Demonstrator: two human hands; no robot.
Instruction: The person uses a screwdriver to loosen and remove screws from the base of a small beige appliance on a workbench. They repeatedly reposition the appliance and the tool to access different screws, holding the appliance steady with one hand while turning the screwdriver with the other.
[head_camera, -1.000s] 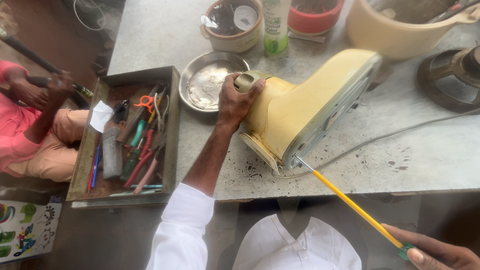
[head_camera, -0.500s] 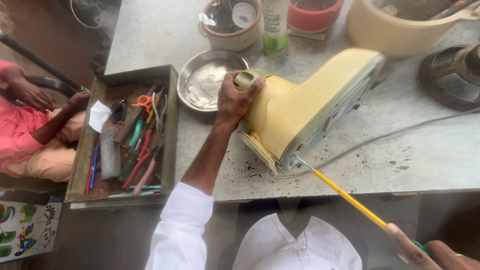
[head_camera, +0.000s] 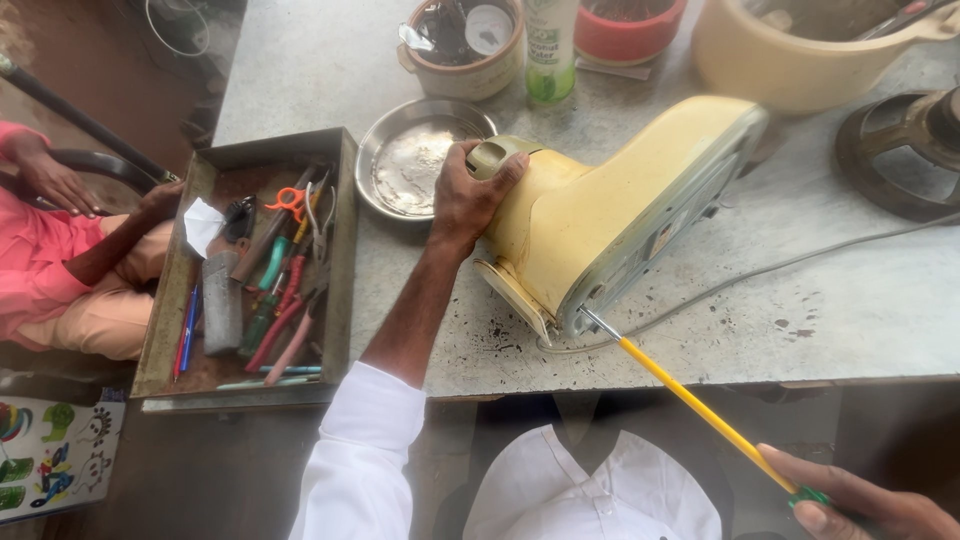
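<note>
A pale yellow appliance body (head_camera: 610, 220) lies on its side on the grey worktable (head_camera: 300, 70). My left hand (head_camera: 470, 195) grips its rounded left end and steadies it. My right hand (head_camera: 860, 500), at the lower right corner, holds a long yellow-shafted screwdriver (head_camera: 690, 400) with a green grip. The metal tip rests against the underside of the appliance near its lower edge. A grey power cord (head_camera: 760, 275) trails from the appliance across the table to the right.
A rusty metal tray (head_camera: 345, 260) holding pliers, scissors and several screwdrivers sits left of my arm. A round steel dish (head_camera: 415, 165), a ceramic pot (head_camera: 465, 50), a green bottle (head_camera: 550, 45), a red bowl (head_camera: 630, 30) and a cream bucket (head_camera: 800, 55) stand behind. Another person in pink (head_camera: 40, 260) sits at the left.
My right hand has shifted slightly along the lower right corner with the screwdriver still at the appliance base. The seated person's hands have moved apart. My left hand stays on the appliance.
</note>
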